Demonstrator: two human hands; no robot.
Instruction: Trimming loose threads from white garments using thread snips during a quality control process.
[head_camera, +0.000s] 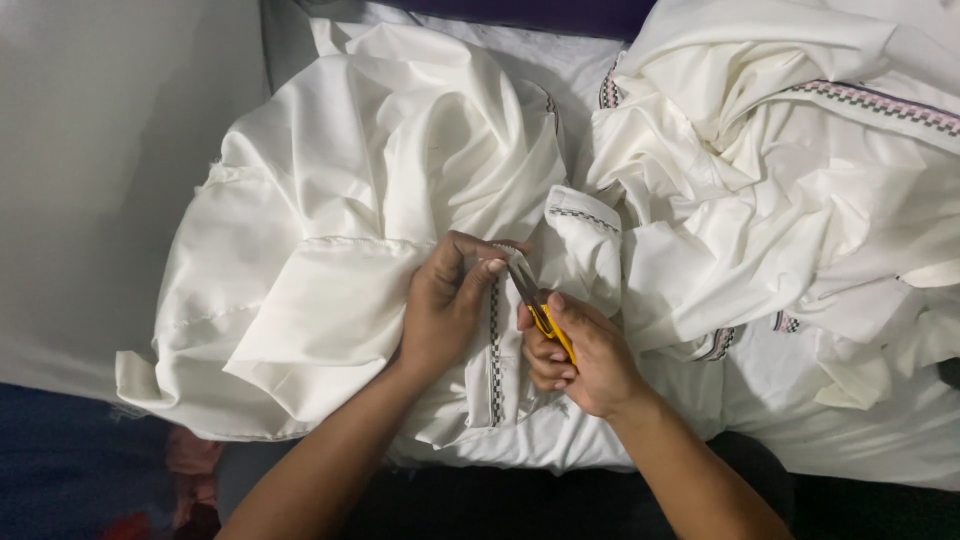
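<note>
Pinching the white garment (330, 300) taut in my left hand (445, 300), so my right hand (585, 355), fingers clamped on the yellow thread snips (535, 300), reaches the checkered trim (494, 350) just beside my thumb.

Second heap of white cloth (800, 190) piled at right, crumpled, just beside worked piece; patterned trim band (880, 103) in dark and pink running along its upper fold; short trim bits (786, 322) peeking out lower down; pale grey-white surface (90, 150) at left, bare; dark purple strip (520, 12) along top edge; blue patch (60, 470) at lower left, with pinkish-red object (190, 470) beside it, too dim to identify.
</note>
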